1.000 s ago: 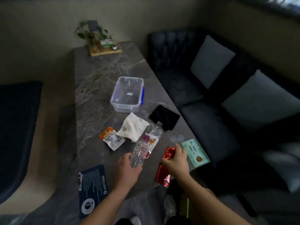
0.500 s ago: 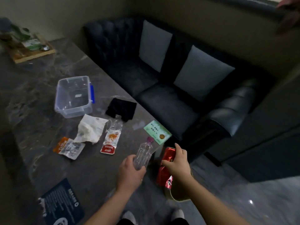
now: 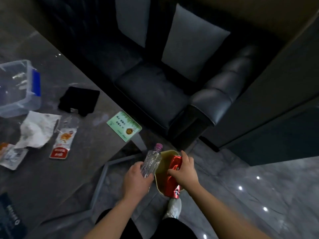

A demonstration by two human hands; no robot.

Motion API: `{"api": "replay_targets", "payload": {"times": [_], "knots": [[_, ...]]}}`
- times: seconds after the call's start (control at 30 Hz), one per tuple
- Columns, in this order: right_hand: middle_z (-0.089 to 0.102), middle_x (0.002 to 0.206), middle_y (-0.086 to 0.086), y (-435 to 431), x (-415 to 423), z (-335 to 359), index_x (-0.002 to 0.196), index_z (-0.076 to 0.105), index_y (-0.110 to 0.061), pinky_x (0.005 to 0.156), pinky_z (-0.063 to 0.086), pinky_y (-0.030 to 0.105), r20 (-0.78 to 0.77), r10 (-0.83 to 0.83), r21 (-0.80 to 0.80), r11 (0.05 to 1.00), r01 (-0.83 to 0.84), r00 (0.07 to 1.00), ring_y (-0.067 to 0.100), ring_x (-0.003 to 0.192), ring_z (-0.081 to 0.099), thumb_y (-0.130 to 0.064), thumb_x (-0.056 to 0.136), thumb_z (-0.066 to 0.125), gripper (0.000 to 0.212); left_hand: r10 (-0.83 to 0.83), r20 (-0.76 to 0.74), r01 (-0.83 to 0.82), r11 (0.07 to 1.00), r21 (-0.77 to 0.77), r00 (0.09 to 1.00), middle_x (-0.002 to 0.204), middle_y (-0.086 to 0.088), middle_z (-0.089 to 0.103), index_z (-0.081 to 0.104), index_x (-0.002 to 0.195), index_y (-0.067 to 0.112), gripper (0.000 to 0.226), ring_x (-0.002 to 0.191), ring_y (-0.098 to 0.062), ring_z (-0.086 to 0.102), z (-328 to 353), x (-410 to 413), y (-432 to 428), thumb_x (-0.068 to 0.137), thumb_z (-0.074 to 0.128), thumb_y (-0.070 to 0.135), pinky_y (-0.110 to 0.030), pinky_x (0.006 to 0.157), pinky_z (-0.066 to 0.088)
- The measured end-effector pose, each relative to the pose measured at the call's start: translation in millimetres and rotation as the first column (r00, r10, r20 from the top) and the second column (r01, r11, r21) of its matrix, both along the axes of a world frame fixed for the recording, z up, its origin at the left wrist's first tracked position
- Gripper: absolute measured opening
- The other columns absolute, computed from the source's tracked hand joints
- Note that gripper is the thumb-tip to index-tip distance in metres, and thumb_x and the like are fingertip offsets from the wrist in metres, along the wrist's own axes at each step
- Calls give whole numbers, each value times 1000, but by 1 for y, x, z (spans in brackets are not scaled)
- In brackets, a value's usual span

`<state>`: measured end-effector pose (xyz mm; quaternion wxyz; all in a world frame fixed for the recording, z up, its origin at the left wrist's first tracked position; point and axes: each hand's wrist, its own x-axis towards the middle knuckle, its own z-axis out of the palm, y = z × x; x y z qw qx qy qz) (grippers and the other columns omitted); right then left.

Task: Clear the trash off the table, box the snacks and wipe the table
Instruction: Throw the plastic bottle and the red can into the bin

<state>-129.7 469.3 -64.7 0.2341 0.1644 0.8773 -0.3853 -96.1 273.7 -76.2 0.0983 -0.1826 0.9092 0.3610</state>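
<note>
My left hand (image 3: 136, 181) grips a clear plastic bottle (image 3: 152, 161) with a purple cap, held just beside the rim of a yellow bin (image 3: 164, 156) on the floor. Over that bin, my right hand (image 3: 184, 171) holds a crumpled red foil wrapper (image 3: 173, 183). On the dark marble table (image 3: 51, 183) lie a crumpled white tissue (image 3: 37, 130), a red-and-white snack packet (image 3: 63, 142), an orange-and-white packet (image 3: 10, 156), a black cloth (image 3: 79, 100) and a green card (image 3: 124, 125). An open clear plastic box (image 3: 19, 87) with a blue clip stands at the left.
A dark leather sofa (image 3: 151, 88) with two grey cushions runs along the table's far side. A dark blue booklet (image 3: 8, 214) lies at the table's near left corner. My legs and a white shoe (image 3: 173, 208) stand beside the bin on the glossy floor.
Both hands have carried the bottle and the red wrapper off the table's edge and down to the yellow bin. The view has swung right and downward.
</note>
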Motion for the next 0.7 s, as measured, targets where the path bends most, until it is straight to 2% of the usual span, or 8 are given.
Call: {"api": "replay_targets", "payload": {"times": [0.17,0.27,0.4,0.47,0.53,0.63,0.7], "knots": [[37,133,1,16,3,-37,154,19,-31,87,58,44,81,-21,0,1000,21,996,19,104,55,-34,72,81,103,-16,48,16,1000,-1,999,86,10,53,61,104,21,41,80,-21,59,-41,-6,15,69,75,37,-33,68,45],[39,136,2,17,5,-72,155,17,-33,89,57,43,114,-52,9,999,51,992,20,110,54,-34,73,82,104,-52,130,51,999,11,990,83,9,55,59,103,23,37,72,-17,54,-76,-9,14,73,74,38,-31,63,39],[40,140,2,18,5,-128,154,18,-35,77,53,32,138,-86,7,996,86,987,14,103,53,-34,73,81,103,-112,210,111,994,19,971,83,9,57,56,101,28,32,70,-12,53,-127,-16,15,77,70,42,-27,53,33],[42,139,3,21,3,-155,152,24,-32,75,51,30,154,-79,22,997,76,985,14,100,53,-34,73,82,99,-129,246,132,991,3,961,85,8,57,57,102,29,31,76,-18,58,-149,-23,17,76,68,42,-29,57,36],[43,139,3,24,0,-188,152,27,-29,76,53,33,180,-79,41,996,73,980,16,99,55,-33,73,82,96,-127,285,135,991,-10,950,87,8,60,58,104,30,33,79,-20,61,-175,-32,22,75,68,43,-29,61,38],[44,140,3,27,-6,-232,150,30,-27,80,57,39,209,-99,67,994,86,973,19,102,58,-34,74,83,93,-124,322,130,992,2,938,81,14,55,57,102,33,32,68,-7,52,-214,-43,31,74,69,41,-25,54,35],[48,138,4,28,-10,-260,148,31,-24,83,58,44,226,-107,74,993,92,968,22,104,60,-35,75,82,90,-134,332,139,990,7,934,87,13,57,56,104,32,34,70,-7,51,-238,-48,37,74,70,39,-26,57,38]]}}
